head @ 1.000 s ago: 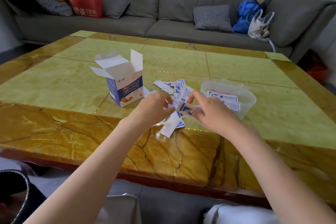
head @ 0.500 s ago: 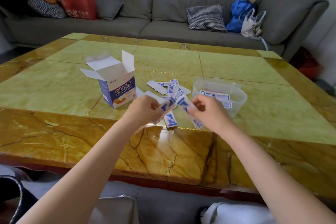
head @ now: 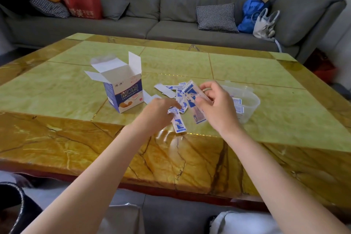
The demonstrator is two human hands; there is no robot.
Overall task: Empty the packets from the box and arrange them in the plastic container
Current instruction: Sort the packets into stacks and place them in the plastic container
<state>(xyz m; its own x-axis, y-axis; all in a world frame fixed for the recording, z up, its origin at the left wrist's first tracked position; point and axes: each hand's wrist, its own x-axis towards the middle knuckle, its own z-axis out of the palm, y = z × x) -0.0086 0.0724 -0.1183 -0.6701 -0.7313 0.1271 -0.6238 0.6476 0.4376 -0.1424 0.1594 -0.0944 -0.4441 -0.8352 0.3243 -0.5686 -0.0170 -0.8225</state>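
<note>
An open blue and white box (head: 123, 92) stands on the table (head: 76, 138), flaps up. Several white and blue packets (head: 171, 89) lie loose to its right. My right hand (head: 214, 106) grips a small bunch of packets (head: 190, 92) above the pile. Lower and to the left, my left hand (head: 157, 114) pinches one packet (head: 178, 122) just over the table. A clear plastic container (head: 250, 100) stands right of my right hand, with a few packets (head: 237, 104) inside, partly hidden by the hand.
The table is green and amber marble, its near edge (head: 171, 192) close to me. A grey sofa (head: 171, 11) runs along the far side with cushions and bags on it. A dark bin (head: 15, 205) stands at the lower left.
My right hand has lifted its packets up and toward the container. My left hand has moved apart from it, down and left, holding a single packet.
</note>
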